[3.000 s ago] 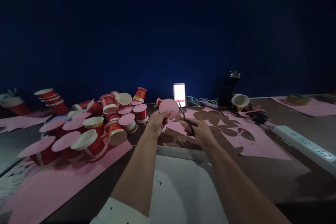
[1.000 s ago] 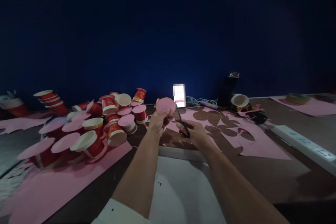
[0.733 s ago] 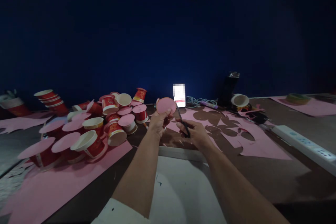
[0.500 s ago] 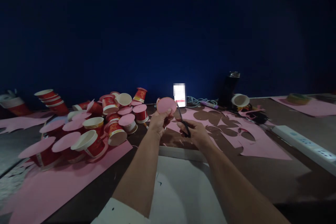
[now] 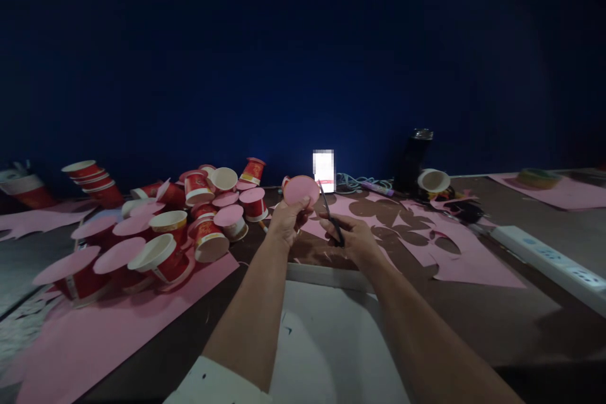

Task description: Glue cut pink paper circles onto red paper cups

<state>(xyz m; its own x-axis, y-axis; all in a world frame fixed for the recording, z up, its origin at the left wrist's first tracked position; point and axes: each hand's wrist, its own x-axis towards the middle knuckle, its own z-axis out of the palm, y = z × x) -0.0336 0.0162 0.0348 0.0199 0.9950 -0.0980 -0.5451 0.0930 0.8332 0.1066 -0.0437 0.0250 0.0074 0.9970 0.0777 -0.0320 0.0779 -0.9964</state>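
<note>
My left hand (image 5: pixel 288 221) is closed around a piece with a round pink paper disc (image 5: pixel 302 190) on its top, thumb pressed on the disc's near edge. A sliver of red and white, like the paper cups nearby, shows behind the disc; the rest is hidden by the hand. In my right hand (image 5: pixel 351 233) is a pair of dark scissors (image 5: pixel 338 230), blades pointing up and a little left, beside the disc's right edge. Whether the blades touch the paper I cannot tell. To the left stand several red paper cups (image 5: pixel 197 187), many capped with pink discs.
Pink sheets with round holes (image 5: pixel 466 265) lie to the right, near a white power strip (image 5: pixel 549 259). A lit phone (image 5: pixel 324 172) stands behind my hands. Further right are a black flask (image 5: pixel 413 161) and a tipped cup (image 5: pixel 433 181). Stacked cups (image 5: pixel 97 184) lean at far left.
Almost nothing differs. The scissors and my right hand have shifted very slightly; the left hand and its disc stay in place.
</note>
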